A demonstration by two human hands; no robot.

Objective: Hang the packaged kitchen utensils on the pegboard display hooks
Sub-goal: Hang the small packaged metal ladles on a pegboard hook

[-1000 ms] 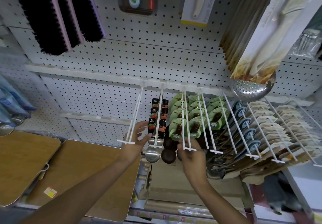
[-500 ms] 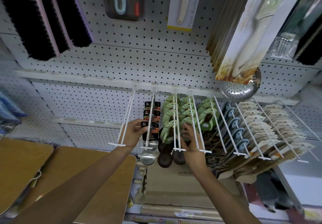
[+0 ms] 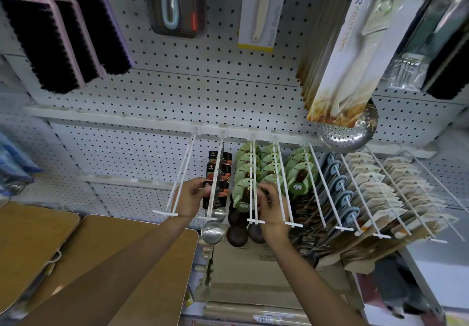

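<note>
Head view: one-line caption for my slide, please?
Left hand grips black-carded ladle pack; right hand holds green-carded pack on white hooks.

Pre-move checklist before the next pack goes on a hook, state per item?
1. Left hand on the front black-card pack: ok, fingers touch its edge.
2. Right hand on a green-card pack: cannot tell, fingers curl at the cards between two hooks, grip hidden.
3. Free hook available: ok, the leftmost hook carries nothing.
4. Black-card hook has room: ok, three packs sit on it with bare rod in front.
5. Pack's hole lined up with a hook tip: cannot tell, hidden by the fingers.
6. Hanging ladles clear of the hands: ok, they hang below the left wrist.
</note>
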